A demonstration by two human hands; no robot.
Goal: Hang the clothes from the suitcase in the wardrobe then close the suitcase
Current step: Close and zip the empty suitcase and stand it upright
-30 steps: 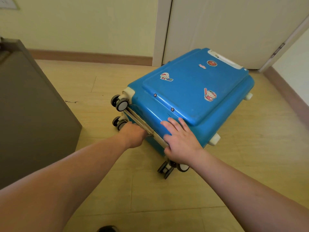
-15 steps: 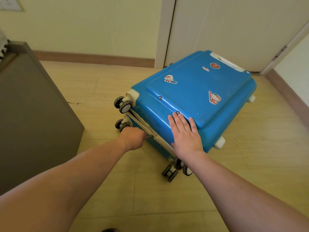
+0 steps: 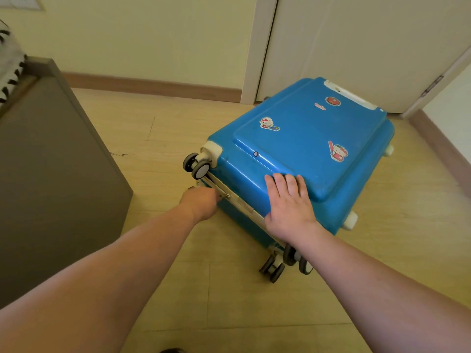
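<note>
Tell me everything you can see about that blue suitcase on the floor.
The blue suitcase is a glossy hard shell, seemingly plastic, lying flat on the pale wooden floor with its lid down. Cartoon stickers dot the top; cream corner guards and dark double wheels sit at its near end. A pale zip band runs along the seam. The right hand lies flat on the lid; the left hand pinches what looks like the zip pull.

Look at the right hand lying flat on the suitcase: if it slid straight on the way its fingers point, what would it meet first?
The right hand would likely first meet the raised panel on the blue suitcase; its fingertips already lie at that panel's edge.
</note>
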